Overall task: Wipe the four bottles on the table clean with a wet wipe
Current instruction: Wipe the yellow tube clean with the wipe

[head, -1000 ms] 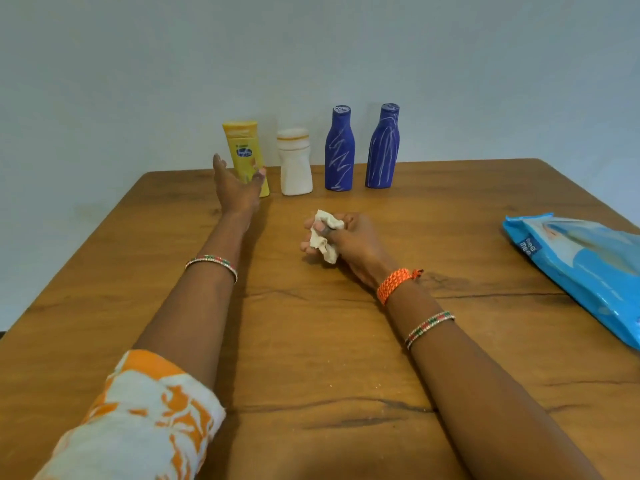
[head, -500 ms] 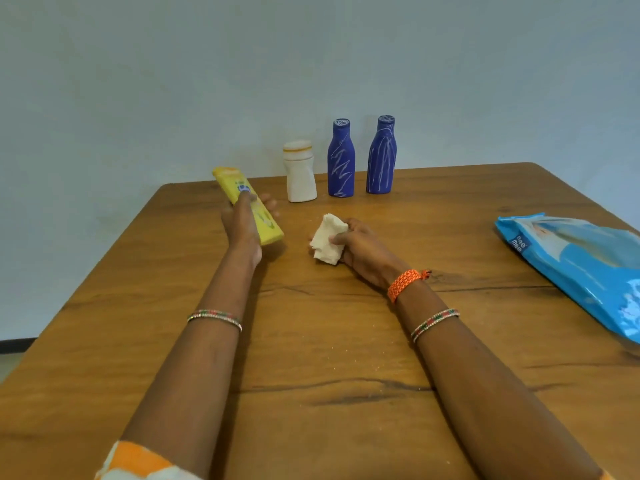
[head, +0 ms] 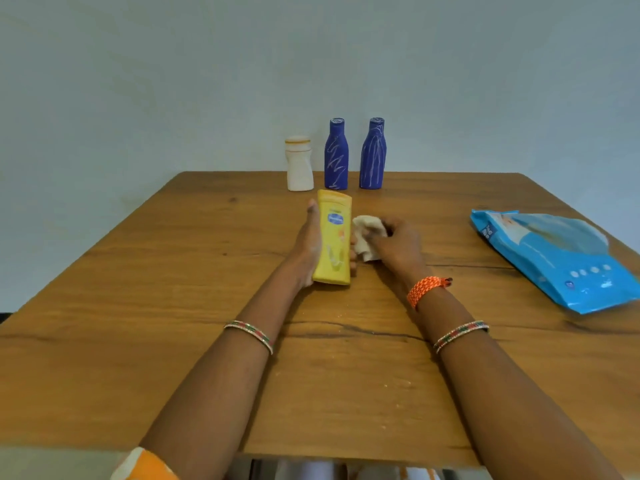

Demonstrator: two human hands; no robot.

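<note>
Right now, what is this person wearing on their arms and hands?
Bare hands, no gloves. The right wrist has an orange braided band; each forearm carries a thin beaded bangle in red, green and white. An orange-and-white patterned sleeve shows on the left arm.

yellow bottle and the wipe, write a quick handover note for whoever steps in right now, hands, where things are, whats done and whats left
Left hand holds the yellow bottle from below, label up, near mid-table.
Right hand grips the crumpled wet wipe right beside the bottle's right edge; contact cannot be confirmed.
White bottle and two blue bottles stand upright at the far edge of the table, blue ones showing pale scribbles.
Blue wipe pack lies at the right.
Done: wipe out, first bottle picked.
Left: wipe the yellow bottle, then the other three.
</note>
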